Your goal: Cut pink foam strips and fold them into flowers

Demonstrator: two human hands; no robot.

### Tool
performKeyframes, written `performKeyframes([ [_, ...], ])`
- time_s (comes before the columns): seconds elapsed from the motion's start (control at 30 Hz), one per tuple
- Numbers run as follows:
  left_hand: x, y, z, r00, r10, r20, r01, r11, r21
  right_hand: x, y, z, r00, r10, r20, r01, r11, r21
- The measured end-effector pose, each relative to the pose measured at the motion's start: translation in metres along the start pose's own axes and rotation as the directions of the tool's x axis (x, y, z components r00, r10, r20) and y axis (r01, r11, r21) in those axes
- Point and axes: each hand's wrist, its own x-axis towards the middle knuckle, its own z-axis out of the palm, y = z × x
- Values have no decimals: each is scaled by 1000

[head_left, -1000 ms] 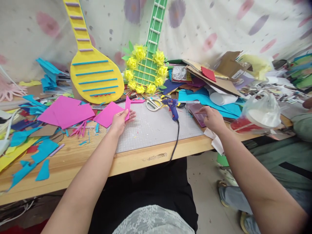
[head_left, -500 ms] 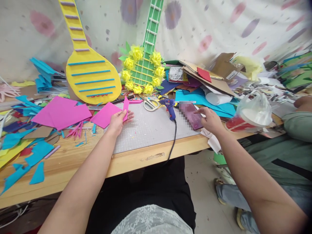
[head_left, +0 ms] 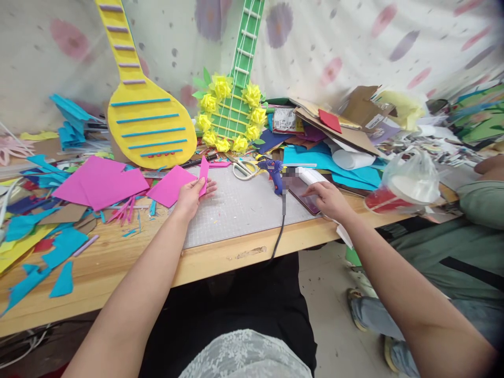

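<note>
My left hand holds a narrow folded strip of pink paper upright between thumb and fingers, above the left side of the grey cutting mat. Beside that hand lies a pink square of paper. My right hand is over a phone lying on the right of the mat, its index finger stretched to the screen and nothing in its grasp. The screen is partly blurred out. A blue glue gun lies left of the phone, and scissors are behind it.
Yellow and green paper-craft guitars lean at the back. Blue and pink scraps cover the left. Cardboard sheets pile up behind the phone. A bagged cup stands right, near another person's sleeve.
My right hand has shifted slightly left and down over the phone. The phone's screen display looks different, with a bright area near its top. My left hand keeps the pink strip in place.
</note>
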Motion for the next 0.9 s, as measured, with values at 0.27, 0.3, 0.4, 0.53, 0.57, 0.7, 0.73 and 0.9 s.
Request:
performKeyframes([
  [0.27,1,0,-1,1000,2,3,-2,1000,15,3,10,2,998,55,-41,-58,994,-93],
  [0.3,1,0,-1,1000,3,4,-3,1000,15,3,11,2,997,58,-52,-64,992,-111],
  [0.4,0,0,0,1000,2,5,-2,1000,9,5,15,2,992,82,-101,-98,982,-162],
  [0.53,1,0,0,1000,4,4,-4,1000,1,7,16,3,987,96,-128,-117,978,-173],
  [0.57,1,-1,-1,1000,4,4,-4,1000,2,7,16,3,987,94,-131,-115,980,-161],
  [0.7,2,-2,-1,1000,3,6,-3,1000,4,3,10,-2,990,77,-121,-83,995,-46],
  [0.73,2,-2,-1,1000,3,5,-3,1000,4,1,7,-3,993,61,-104,-62,998,-9],
  [0.9,-1,1,0,1000,-2,3,2,1000,12,-3,-2,-7,999,-20,-41,22,998,60],
])
